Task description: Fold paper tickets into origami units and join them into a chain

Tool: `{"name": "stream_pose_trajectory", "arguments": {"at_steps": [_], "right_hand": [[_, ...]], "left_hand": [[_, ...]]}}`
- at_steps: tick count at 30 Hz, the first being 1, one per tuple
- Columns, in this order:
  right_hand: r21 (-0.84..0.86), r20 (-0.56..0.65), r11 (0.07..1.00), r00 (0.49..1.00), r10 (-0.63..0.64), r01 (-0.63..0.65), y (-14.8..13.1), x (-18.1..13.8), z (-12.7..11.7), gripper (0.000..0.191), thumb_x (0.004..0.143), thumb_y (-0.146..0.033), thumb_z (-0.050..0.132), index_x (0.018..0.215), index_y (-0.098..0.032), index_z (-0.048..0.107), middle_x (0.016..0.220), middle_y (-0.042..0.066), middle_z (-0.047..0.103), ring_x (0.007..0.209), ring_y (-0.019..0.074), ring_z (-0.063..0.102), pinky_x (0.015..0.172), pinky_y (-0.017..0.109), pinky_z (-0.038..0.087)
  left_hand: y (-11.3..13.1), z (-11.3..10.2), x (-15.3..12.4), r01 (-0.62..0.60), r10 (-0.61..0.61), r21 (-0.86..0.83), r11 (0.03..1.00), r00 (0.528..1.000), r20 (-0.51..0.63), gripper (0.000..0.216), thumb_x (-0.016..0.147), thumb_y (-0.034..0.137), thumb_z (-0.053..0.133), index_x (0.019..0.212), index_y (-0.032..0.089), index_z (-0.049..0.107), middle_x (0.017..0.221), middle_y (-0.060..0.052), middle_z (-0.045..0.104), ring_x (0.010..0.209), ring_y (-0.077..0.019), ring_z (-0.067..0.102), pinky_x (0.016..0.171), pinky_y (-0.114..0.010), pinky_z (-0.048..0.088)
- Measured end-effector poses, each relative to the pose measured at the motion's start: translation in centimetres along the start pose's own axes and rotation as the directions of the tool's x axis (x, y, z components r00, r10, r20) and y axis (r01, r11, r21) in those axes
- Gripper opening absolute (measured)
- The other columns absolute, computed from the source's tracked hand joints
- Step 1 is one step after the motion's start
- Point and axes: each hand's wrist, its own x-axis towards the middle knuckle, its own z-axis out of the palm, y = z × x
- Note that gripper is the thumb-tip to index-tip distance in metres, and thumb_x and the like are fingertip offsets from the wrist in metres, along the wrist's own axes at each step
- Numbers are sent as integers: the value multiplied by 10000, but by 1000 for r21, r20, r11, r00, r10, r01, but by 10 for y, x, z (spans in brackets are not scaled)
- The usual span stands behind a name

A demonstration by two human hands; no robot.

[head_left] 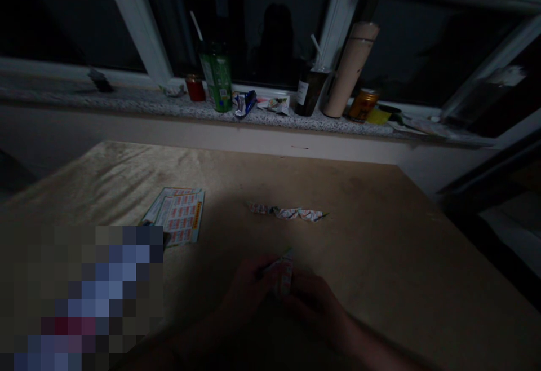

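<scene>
In dim light near the front of the table, both of my hands grip a folded printed paper (285,274), whose pointed tip stands up between them. My left hand (251,283) closes on its left side, and the fingers of my right hand (315,297) pinch its right side. Just beyond them lies a twisted, crumpled strip of printed paper (296,213). To the left, flat printed cards (183,217) with rows of red print overlap each other. Shadow hides some of my fingertips.
The table (380,235) stands below a granite windowsill (139,106). On the sill are a green container (218,78) with a straw, a red jar (195,88), a dark cup (310,92), a tall pink bottle (350,69), an orange can (363,104) and crumpled wrappers (245,103). Pixelation covers the lower left.
</scene>
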Motion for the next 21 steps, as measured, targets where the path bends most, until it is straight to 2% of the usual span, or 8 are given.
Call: {"name": "stream_pose_trajectory", "arguments": {"at_steps": [4,7,11,13,15,19,21], "right_hand": [[-47,-173,997,983,58,-67,8,-2,-1,290,834,-375,535,644,-159,568,625,-1,507,588,127,436,534,230,340],[47,-283,992,950,128,-120,11,-1,-1,319,814,-432,545,638,-167,534,609,-5,486,581,128,418,524,232,336],[217,-342,967,917,203,-133,12,1,0,316,779,-460,587,666,-186,477,597,-38,431,555,109,381,497,211,328],[248,-371,959,902,222,-135,13,2,0,323,774,-465,594,663,-186,473,584,-45,421,544,104,384,487,205,325],[274,-378,951,893,243,-143,14,3,-1,331,773,-474,593,662,-181,486,572,-41,449,538,104,415,490,207,335],[343,-371,927,885,283,-153,15,4,-2,341,767,-476,602,654,-173,496,552,-29,504,513,104,456,480,209,335],[351,-389,925,877,284,-144,15,4,-1,336,766,-460,611,640,-172,493,544,-33,506,504,98,452,474,204,326]], "left_hand": [[2,0,0,46,-46,-3,999,999,-27,279,784,397,552,791,151,684,738,-24,689,707,-188,611,643,-229,447],[2,0,0,65,-64,31,997,997,-32,296,783,415,544,758,146,666,691,-19,662,649,-170,590,588,-214,431],[-2,0,-1,35,-39,121,992,999,34,290,791,405,548,719,143,648,599,11,601,556,-134,533,514,-195,387],[-4,1,-1,8,-22,140,990,995,98,294,808,403,539,727,143,649,598,13,603,549,-125,531,506,-189,382],[-6,2,-1,13,-27,134,991,995,100,293,817,405,534,756,143,649,616,8,616,556,-125,540,506,-189,384],[-5,3,1,88,-87,-25,996,996,36,294,782,400,580,936,151,596,711,-4,656,611,-146,582,543,-213,424],[-2,4,2,103,-100,-105,989,995,31,326,753,396,612,966,155,567,712,-3,663,608,-150,588,547,-221,433]]}}
